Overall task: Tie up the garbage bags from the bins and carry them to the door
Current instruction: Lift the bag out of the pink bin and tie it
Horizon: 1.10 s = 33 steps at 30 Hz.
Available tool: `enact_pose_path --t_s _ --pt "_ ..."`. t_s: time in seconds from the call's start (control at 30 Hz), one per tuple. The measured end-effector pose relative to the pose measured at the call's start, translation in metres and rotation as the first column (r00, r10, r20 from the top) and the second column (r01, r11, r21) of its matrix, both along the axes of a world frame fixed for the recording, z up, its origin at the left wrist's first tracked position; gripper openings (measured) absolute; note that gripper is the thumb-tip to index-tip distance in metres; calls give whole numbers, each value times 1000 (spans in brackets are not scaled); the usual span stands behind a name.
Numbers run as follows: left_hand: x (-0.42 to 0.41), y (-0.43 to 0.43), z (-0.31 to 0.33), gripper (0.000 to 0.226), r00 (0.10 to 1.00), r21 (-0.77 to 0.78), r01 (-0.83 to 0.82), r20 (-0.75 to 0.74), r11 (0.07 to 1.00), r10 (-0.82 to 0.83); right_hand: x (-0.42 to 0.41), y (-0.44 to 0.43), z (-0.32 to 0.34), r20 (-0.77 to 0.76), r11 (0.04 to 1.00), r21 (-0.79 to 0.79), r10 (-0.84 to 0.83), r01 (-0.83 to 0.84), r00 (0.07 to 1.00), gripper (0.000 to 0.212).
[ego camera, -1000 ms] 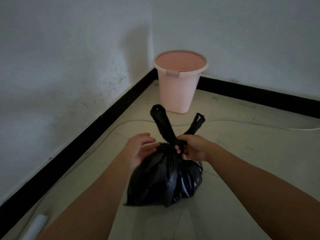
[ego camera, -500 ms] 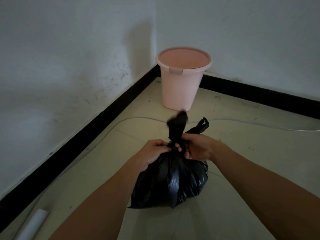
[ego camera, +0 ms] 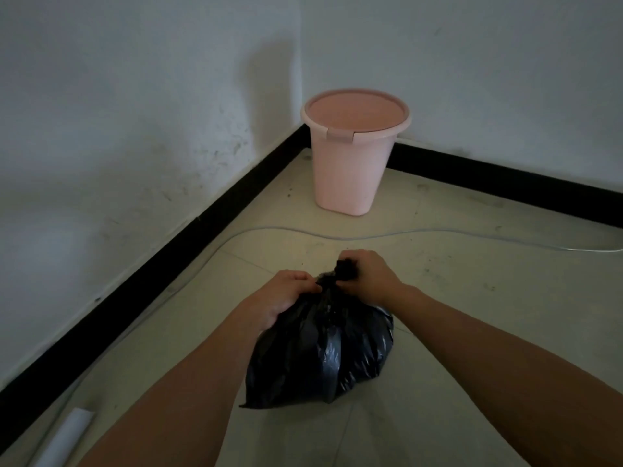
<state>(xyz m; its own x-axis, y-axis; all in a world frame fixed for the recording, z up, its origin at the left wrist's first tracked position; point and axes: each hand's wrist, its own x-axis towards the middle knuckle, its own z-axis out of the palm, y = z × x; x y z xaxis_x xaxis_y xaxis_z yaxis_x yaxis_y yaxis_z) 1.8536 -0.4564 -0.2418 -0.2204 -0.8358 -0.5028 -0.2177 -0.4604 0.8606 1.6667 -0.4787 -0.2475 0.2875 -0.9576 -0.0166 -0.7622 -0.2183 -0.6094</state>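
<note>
- Garbage bag (ego camera: 323, 352), black, sits on the floor (ego camera: 472, 332) between both forearms.
- Left hand (ego camera: 286, 294) has fingers curled, gripping the gathered bag neck from the left.
- Right hand (ego camera: 365, 276) has fingers curled tight around the twisted top.
- White cable (ego camera: 404, 234) lies behind.
- Pink bin (ego camera: 350, 170) stands in the corner.

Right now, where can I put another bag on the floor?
Bare floor lies right of the black bag, on this side of the white cable. A smaller strip lies between cable and pink bin. By the left skirting it is crowded: cable and a white tube.
</note>
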Motion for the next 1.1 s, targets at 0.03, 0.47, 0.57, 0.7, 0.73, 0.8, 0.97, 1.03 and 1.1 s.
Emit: enact_pose_path --t_s 0.03,0.47,0.57,0.7,0.73,0.8,0.97,1.03,1.1 --pt "-1 0 1 15 1000 0 6 -4 1000 -6 1 3 -1 -100 996 -82 13 -21 995 17" --pt "7 4 -10 27 985 -13 -154 76 988 155 0 4 -8 436 804 571 -468 166 769 24" --pt "-2 4 -4 25 986 -21 -139 94 990 141 -3 1 -1 500 740 629 -621 240 604 27" --pt "-18 1 -4 41 986 -24 -8 168 1000 12 -1 2 0 481 727 607 -658 321 579 34" --pt "-20 0 -4 43 952 -63 81 300 995 -58 1 3 0 469 724 605 -660 331 587 36" --pt "-23 -4 -10 43 859 -126 203 498 971 -114 2 5 2 450 721 604 -660 340 602 39" --pt "-29 -2 -11 40 698 -348 260 712 901 74 0 11 -1 435 702 646 -661 300 612 45" --pt "-27 -2 -13 24 687 -418 232 709 878 156 1 11 -3 424 695 659 -659 288 622 45" --pt "-26 -2 -17 12 689 -449 244 704 859 172 3 10 -3 437 699 660 -655 275 617 45"
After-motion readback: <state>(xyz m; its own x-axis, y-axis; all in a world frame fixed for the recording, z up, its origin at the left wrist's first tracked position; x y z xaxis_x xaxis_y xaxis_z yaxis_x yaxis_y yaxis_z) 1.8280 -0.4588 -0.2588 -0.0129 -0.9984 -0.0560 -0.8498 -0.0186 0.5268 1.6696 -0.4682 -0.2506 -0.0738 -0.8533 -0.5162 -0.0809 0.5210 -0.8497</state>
